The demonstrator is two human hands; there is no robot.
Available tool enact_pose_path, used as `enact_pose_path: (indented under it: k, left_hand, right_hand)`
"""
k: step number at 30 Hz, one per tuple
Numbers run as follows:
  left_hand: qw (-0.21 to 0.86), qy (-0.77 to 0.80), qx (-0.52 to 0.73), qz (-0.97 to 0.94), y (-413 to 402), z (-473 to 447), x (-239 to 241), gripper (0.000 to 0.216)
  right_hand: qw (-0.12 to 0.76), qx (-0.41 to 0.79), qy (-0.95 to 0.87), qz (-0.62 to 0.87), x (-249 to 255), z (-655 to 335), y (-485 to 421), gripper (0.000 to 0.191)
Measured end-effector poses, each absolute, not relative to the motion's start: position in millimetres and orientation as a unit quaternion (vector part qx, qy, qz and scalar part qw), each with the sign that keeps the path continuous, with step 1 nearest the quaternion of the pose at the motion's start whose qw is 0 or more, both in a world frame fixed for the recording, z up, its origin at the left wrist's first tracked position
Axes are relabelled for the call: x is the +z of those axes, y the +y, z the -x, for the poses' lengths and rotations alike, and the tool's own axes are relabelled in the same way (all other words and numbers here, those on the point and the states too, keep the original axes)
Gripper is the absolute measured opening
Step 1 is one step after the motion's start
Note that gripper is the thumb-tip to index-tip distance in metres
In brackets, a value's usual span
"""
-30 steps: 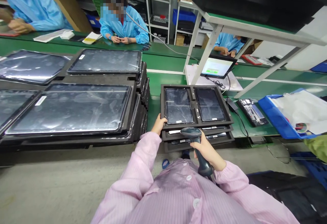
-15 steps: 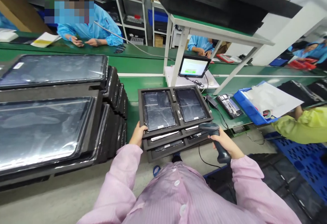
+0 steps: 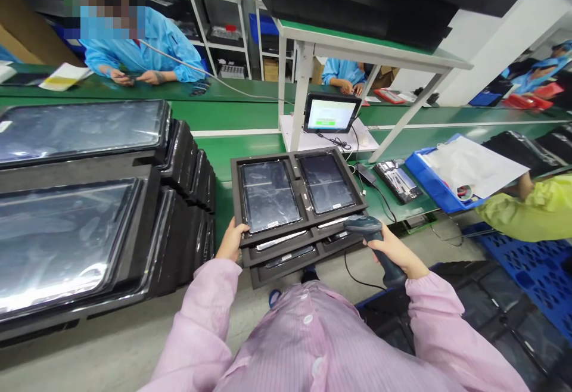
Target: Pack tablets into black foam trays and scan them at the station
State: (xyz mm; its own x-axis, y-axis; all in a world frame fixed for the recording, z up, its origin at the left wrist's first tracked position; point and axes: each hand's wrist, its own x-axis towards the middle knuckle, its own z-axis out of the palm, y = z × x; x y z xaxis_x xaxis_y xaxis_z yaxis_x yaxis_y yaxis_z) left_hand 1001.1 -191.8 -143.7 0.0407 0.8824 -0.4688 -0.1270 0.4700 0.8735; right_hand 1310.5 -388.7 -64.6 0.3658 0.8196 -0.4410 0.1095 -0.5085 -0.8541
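My left hand (image 3: 232, 239) grips the left front corner of the top black foam tray (image 3: 305, 201), thumb over its rim. Two tablets lie in that tray: a left tablet (image 3: 270, 194) and a right tablet (image 3: 325, 181), both dark-screened with a small white label at the near edge. Beneath it, further foam trays (image 3: 286, 267) with tablets are stacked unevenly, jutting toward me. My right hand (image 3: 393, 251) is wrapped around the handle of a dark barcode scanner (image 3: 364, 224), whose head is over the right front edge of the trays.
Tall stacks of tablets in foam trays (image 3: 49, 225) stand at left. Behind the trays, a lit monitor (image 3: 331, 113) sits under a white-framed shelf (image 3: 300, 91). An opened device (image 3: 397, 180) and a blue bin (image 3: 433, 183) are at right. Co-workers in blue sit across the green bench (image 3: 241, 145).
The view has shifted slightly, so the trays and side stacks appear a little further left. Both hands keep their holds, on the tray and the scanner.
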Motion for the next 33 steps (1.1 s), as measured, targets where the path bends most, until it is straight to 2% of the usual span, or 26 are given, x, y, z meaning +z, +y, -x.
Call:
enact_pose_path:
  k: [5, 14, 23, 33]
  left_hand:
    - [0.634, 0.575, 0.4, -0.327, -192, -1001, -145, 0.038]
    - [0.636, 0.576, 0.4, -0.322, -194, -1003, -140, 0.041]
    - [0.637, 0.569, 0.409, -0.322, -194, -1005, -141, 0.038]
    - [0.632, 0.568, 0.404, -0.338, -193, -1003, -144, 0.036]
  right_hand:
    - [0.331, 0.48, -0.309, 0.751, -81, -1313, -399, 0.073]
    - [0.343, 0.47, -0.3, 0.756, -82, -1316, -407, 0.079]
    - [0.34, 0.621, -0.29, 0.644, -96, -1215, -387, 0.077]
    - [0.278, 0.6, -0.288, 0.693, -104, -1179, -369, 0.082]
